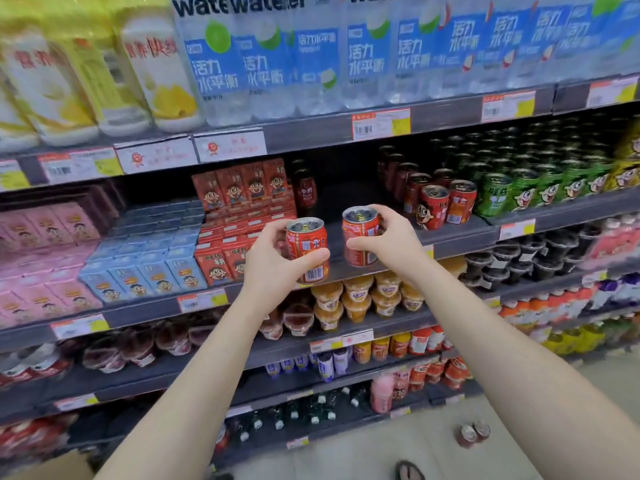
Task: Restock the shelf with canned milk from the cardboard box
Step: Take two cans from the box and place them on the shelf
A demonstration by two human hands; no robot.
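head view, centre of the frame: the left hand (273,258) is wrapped around a red milk can (307,249), and the right hand (389,239) grips a second red can (360,235), both upright, just in front of the dark shelf (460,233). more red cans (445,202) stand on that shelf to the right, green cans (526,188) beyond them. two cans (473,433) sit on the floor at lower right.

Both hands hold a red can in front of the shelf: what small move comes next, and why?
Probably push both cans forward and set them down in the dark gap left of the standing red cans. The left hand and right hand each hold one upright at that shelf's height.
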